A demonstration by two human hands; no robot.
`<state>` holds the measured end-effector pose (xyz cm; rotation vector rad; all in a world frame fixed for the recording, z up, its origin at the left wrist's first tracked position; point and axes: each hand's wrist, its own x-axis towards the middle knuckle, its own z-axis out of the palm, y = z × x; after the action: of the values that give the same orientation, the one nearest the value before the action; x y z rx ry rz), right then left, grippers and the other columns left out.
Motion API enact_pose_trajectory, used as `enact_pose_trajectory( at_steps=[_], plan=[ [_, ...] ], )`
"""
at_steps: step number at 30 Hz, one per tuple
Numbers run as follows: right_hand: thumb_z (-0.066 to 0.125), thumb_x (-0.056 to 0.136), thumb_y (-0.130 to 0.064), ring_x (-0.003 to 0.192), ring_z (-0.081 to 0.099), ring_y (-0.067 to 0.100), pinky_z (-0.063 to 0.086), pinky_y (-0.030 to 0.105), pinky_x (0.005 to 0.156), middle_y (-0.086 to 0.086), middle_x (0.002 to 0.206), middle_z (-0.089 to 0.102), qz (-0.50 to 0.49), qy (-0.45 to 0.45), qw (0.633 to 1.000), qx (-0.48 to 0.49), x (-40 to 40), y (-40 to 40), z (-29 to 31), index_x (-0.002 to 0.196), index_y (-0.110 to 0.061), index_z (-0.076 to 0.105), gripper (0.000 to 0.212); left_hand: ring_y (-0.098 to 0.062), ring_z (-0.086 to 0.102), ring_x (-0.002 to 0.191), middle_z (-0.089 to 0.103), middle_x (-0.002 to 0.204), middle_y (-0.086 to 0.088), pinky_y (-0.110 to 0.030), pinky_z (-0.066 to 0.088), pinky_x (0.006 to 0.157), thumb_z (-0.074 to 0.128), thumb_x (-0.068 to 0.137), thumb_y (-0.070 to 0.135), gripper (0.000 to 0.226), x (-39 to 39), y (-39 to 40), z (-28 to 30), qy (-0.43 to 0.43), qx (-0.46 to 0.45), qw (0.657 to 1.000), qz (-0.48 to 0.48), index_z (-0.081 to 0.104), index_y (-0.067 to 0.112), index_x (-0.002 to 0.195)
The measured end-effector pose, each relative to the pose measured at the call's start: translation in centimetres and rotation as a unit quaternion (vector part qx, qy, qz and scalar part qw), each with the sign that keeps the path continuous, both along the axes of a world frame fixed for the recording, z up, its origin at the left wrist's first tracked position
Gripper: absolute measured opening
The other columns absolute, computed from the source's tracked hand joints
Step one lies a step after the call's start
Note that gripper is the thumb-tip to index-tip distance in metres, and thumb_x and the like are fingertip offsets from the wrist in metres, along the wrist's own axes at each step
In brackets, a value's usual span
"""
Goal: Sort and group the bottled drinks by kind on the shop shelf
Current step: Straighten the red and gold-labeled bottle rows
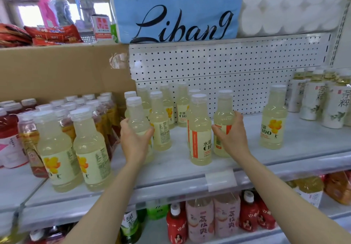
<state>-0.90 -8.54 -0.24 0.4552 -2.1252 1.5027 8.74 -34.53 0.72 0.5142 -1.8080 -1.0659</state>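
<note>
Red drinks (8, 129): far left of the shelf (294, 148), packed close.
Pale pair (74, 148): two yellowish bottles at the front edge, side by side.
Left hand (133, 139): fingers wrapped round a pale bottle (135, 114), upright on the shelf.
Middle bottle (200, 129): stands free between the hands.
Right hand (230, 135): fingers gripping another pale bottle (224, 108).
Lone bottle (273, 118): apart, right.
White bottles (322, 99): far right.
</note>
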Motion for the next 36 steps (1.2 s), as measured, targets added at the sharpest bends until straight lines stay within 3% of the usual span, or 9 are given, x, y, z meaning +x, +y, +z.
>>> enact_pose_trajectory(
  at_steps=[2, 5, 10, 15, 18, 22, 26, 31, 36],
  plan=[
    [0.071, 0.088, -0.036, 0.127, 0.044, 0.022, 0.041, 0.037, 0.104, 0.005, 0.137, 0.045, -0.049, 0.022, 0.998, 0.025, 1.2, 0.6, 0.2, 0.141, -0.013, 0.037, 0.067, -0.019, 0.061, 0.099, 0.058, 0.108, 0.004, -0.026, 0.046, 0.073, 0.085, 0.077, 0.026, 0.068, 0.6, 0.4, 0.1, 0.012, 0.006, 1.000, -0.013, 0.042, 0.015, 0.128],
    [0.060, 0.092, -0.034, 0.133, 0.037, 0.028, 0.031, 0.038, 0.113, 0.016, 0.142, 0.043, -0.146, 0.212, 0.966, 0.022, 4.3, 0.9, 1.5, 0.143, -0.001, 0.038, 0.064, -0.017, 0.060, 0.101, 0.060, 0.112, 0.003, -0.026, 0.045, 0.076, 0.085, 0.076, 0.031, 0.072, 2.0, 0.6, 0.6, 0.025, -0.029, 0.999, -0.013, 0.042, 0.015, 0.132],
    [0.057, 0.090, -0.018, 0.124, 0.045, 0.027, 0.031, 0.029, 0.113, 0.018, 0.130, 0.054, -0.039, 0.385, 0.920, 0.059, 9.1, -4.1, 3.3, 0.133, 0.005, 0.050, 0.050, -0.012, 0.060, 0.096, 0.062, 0.109, 0.007, -0.023, 0.044, 0.079, 0.085, 0.075, 0.034, 0.074, 5.2, 0.8, 2.5, 0.071, -0.088, 0.994, -0.004, 0.045, 0.017, 0.135],
    [0.054, 0.098, -0.028, 0.142, 0.026, 0.020, 0.023, 0.036, 0.121, 0.011, 0.152, 0.034, 0.079, 0.194, 0.964, 0.160, 9.6, -12.6, 1.8, 0.150, -0.005, 0.030, 0.062, -0.009, 0.061, 0.093, 0.062, 0.108, 0.007, -0.009, 0.042, 0.079, 0.085, 0.076, 0.028, 0.067, 8.7, 0.8, 3.9, 0.123, -0.084, 0.989, -0.007, 0.049, 0.014, 0.130],
    [0.066, 0.093, -0.027, 0.149, 0.012, 0.026, 0.017, 0.038, 0.123, 0.012, 0.161, 0.015, 0.089, 0.031, 0.989, 0.117, 7.3, -16.7, 1.4, 0.155, -0.007, 0.010, 0.086, 0.011, 0.058, 0.088, 0.058, 0.100, 0.018, -0.007, 0.044, 0.077, 0.085, 0.076, 0.025, 0.061, 10.5, 0.8, 3.8, 0.141, -0.088, 0.986, -0.014, 0.048, 0.016, 0.123],
    [0.078, 0.083, -0.028, 0.139, 0.035, 0.034, 0.038, 0.046, 0.110, 0.014, 0.156, 0.026, 0.052, -0.088, 0.992, 0.073, 4.1, -19.7, 1.0, 0.154, -0.013, 0.008, 0.102, 0.003, 0.059, 0.092, 0.059, 0.102, 0.020, -0.007, 0.044, 0.076, 0.084, 0.069, 0.044, 0.064, 12.4, 0.4, 3.2, 0.157, -0.094, 0.983, -0.017, 0.042, 0.036, 0.117],
    [0.079, 0.082, -0.021, 0.132, 0.045, 0.034, 0.045, 0.045, 0.100, 0.014, 0.148, 0.037, 0.041, -0.107, 0.993, 0.027, 2.1, -21.1, 1.0, 0.150, -0.011, 0.018, 0.092, -0.006, 0.060, 0.098, 0.061, 0.107, 0.012, -0.018, 0.047, 0.083, 0.074, 0.063, 0.057, 0.068, 12.7, 0.0, 2.7, 0.162, -0.079, 0.984, -0.012, 0.044, 0.036, 0.119],
    [0.079, 0.082, -0.024, 0.136, 0.036, 0.033, 0.037, 0.048, 0.109, 0.015, 0.148, 0.038, 0.054, -0.114, 0.992, -0.001, 1.3, -21.5, 1.1, 0.147, -0.007, 0.024, 0.087, 0.019, 0.056, 0.089, 0.059, 0.094, 0.025, 0.000, 0.040, 0.072, 0.090, 0.069, 0.021, 0.064, 12.0, 0.8, 2.1, 0.143, -0.096, 0.984, -0.035, 0.051, 0.020, 0.120],
    [0.077, 0.082, -0.031, 0.135, 0.037, 0.023, 0.035, 0.041, 0.111, 0.004, 0.142, 0.044, 0.093, -0.072, 0.992, -0.051, 4.1, -19.5, 1.7, 0.144, -0.011, 0.034, 0.078, 0.014, 0.058, 0.094, 0.058, 0.101, 0.042, -0.001, 0.041, 0.075, 0.087, 0.067, 0.045, 0.063, 12.6, 1.7, 3.3, 0.162, -0.066, 0.983, -0.060, 0.048, 0.035, 0.115]
  ],
)
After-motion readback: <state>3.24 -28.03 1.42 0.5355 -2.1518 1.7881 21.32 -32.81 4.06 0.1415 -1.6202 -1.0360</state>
